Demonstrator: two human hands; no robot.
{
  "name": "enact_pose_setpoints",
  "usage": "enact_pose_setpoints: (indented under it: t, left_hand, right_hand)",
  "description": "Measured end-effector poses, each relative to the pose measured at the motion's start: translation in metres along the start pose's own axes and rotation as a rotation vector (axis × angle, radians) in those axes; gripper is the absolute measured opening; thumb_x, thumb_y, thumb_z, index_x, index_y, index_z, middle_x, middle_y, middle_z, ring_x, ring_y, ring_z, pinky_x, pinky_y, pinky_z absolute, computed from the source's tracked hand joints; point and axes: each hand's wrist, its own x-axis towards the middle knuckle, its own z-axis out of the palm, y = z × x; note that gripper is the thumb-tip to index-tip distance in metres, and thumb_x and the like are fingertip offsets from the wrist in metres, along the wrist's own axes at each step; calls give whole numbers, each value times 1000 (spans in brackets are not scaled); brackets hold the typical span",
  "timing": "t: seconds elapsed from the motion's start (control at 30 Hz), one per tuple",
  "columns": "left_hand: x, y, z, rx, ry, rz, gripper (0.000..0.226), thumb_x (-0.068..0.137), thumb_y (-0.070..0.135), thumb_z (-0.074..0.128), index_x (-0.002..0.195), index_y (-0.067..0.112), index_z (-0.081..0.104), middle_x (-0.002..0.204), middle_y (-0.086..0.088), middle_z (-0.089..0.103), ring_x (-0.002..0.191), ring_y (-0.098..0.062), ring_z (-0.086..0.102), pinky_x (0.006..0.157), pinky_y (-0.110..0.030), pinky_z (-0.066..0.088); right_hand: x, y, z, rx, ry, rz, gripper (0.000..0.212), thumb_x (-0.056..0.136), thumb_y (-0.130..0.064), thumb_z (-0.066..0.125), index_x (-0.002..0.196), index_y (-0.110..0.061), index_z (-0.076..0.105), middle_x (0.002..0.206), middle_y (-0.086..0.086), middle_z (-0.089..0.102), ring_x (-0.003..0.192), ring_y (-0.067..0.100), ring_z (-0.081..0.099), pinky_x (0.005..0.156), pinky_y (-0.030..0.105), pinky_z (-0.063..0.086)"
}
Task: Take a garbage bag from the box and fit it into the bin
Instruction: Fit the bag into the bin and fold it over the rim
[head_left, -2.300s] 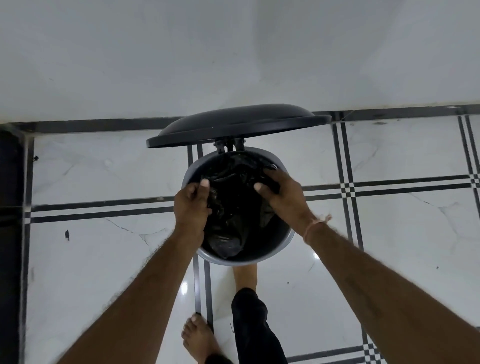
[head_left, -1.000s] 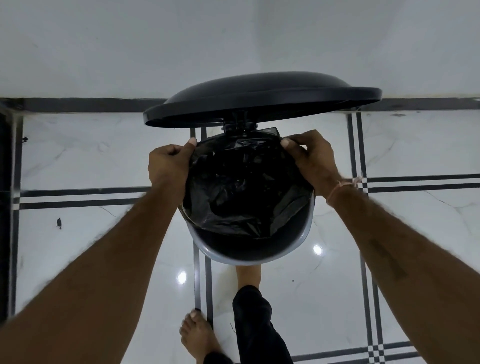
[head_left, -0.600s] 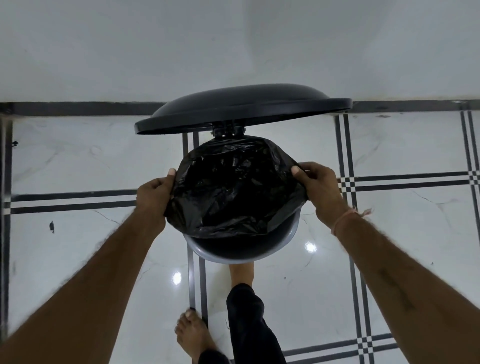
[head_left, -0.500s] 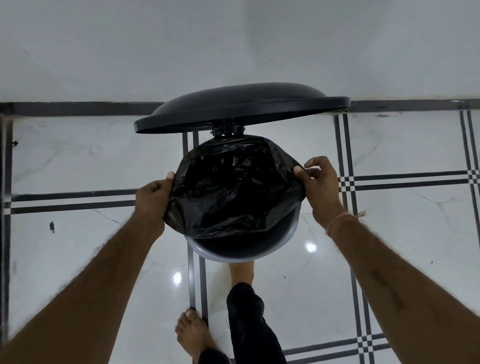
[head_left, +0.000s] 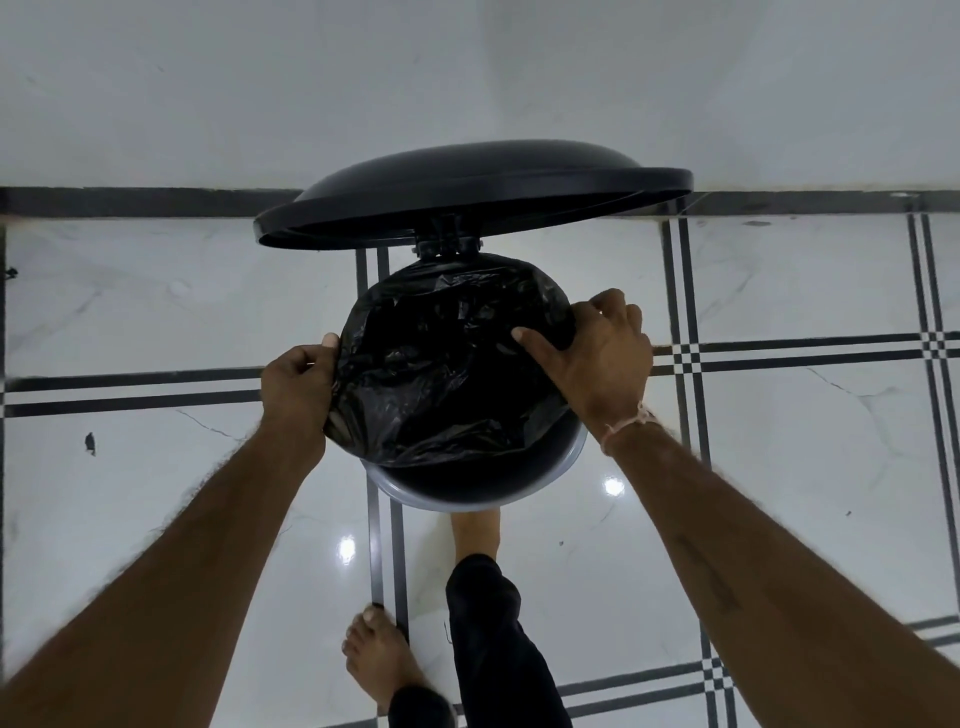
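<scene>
A round grey pedal bin (head_left: 483, 501) stands on the floor below me, its black lid (head_left: 467, 192) raised at the far side. A black garbage bag (head_left: 441, 364) hangs inside, its mouth folded over the far and side rim; the near rim is bare. My left hand (head_left: 298, 387) pinches the bag's edge at the bin's left side. My right hand (head_left: 592, 358) lies on the right rim, thumb pressing the bag inward, fingers spread over the edge. No box is in view.
White marble floor (head_left: 779, 467) with dark stripe lines surrounds the bin. A white wall (head_left: 467, 78) rises just behind the lid. My right foot (head_left: 475, 535) is at the bin's base, my left foot (head_left: 379, 660) stands nearer me.
The bag's mouth has been pulled from inside the bin out over the far and side rim. My right hand has shifted from gripping the edge to pressing on the rim.
</scene>
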Motion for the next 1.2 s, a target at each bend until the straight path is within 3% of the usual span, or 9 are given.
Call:
enact_pose_setpoints:
  t: [0.27, 0.4, 0.53, 0.6, 0.7, 0.93, 1.0, 1.1, 1.2]
  left_hand:
    - [-2, 0, -1, 0, -4, -9, 33, 102, 38, 64, 75, 18, 62, 74, 0, 64, 62, -12, 57, 55, -22, 47]
    - [-1, 1, -2, -16, -12, -14, 34, 102, 38, 64, 75, 17, 62, 73, -1, 63, 62, -14, 57, 56, -23, 46]
    - [-1, 4, -2, -7, -9, -13, 34, 103, 37, 63, 76, 16, 62, 74, -1, 63, 64, -13, 58, 56, -22, 48]
    - [2, 4, -2, -3, -9, -15, 34, 103, 38, 63, 77, 16, 63, 74, -1, 64, 64, -13, 59, 52, -19, 50]
    - [6, 6, -1, -12, -5, -38, 35, 102, 39, 63, 76, 15, 63, 75, -2, 65, 65, -14, 61, 57, -21, 50]
    - [18, 8, 4, 18, -3, -61, 36, 102, 39, 63, 77, 14, 67, 76, -4, 67, 66, -17, 62, 61, -23, 50]
    - [17, 6, 3, 34, 2, -75, 37, 100, 42, 66, 76, 13, 67, 75, -4, 67, 66, -16, 62, 59, -24, 50]
    - [11, 2, -2, 50, -6, -85, 40, 98, 44, 68, 75, 11, 66, 73, -3, 66, 63, -15, 62, 53, -22, 50]
    - [11, 2, -3, 12, -13, -81, 40, 97, 43, 69, 74, 11, 64, 72, -4, 65, 62, -15, 61, 47, -17, 53]
  right_hand:
    - [6, 2, 3, -67, 102, -71, 41, 102, -51, 51, 95, -17, 72, 80, 3, 68, 73, 29, 66, 60, 34, 47]
    - [5, 10, -4, -8, 112, -72, 37, 106, -48, 44, 97, -18, 62, 71, 0, 68, 62, 29, 64, 55, 31, 42]
    - [11, 20, -14, 246, 47, -139, 41, 102, -51, 53, 78, -18, 59, 73, -6, 56, 66, 16, 51, 58, 29, 34]
    - [19, 19, -17, 591, -138, -32, 49, 99, -52, 57, 69, -14, 54, 64, -3, 51, 62, 15, 47, 59, 30, 37]
    - [40, 14, -20, 969, -273, 330, 57, 101, -51, 56, 80, 1, 67, 76, 12, 59, 72, 22, 56, 70, 39, 52]
    - [73, 15, 0, 758, -475, 571, 41, 95, -54, 60, 82, -15, 63, 86, 6, 65, 87, 25, 65, 89, 44, 59]
    - [65, 19, 5, 732, -517, 608, 44, 96, -49, 64, 77, -9, 63, 76, 9, 63, 75, 25, 64, 73, 36, 60]
    - [49, 28, 6, 779, -500, 702, 49, 96, -42, 69, 62, -11, 51, 54, 4, 44, 40, 14, 42, 35, 18, 33]
    - [40, 35, 0, 908, -442, 684, 39, 96, -42, 70, 80, -7, 61, 60, 2, 51, 48, 13, 47, 44, 19, 38]
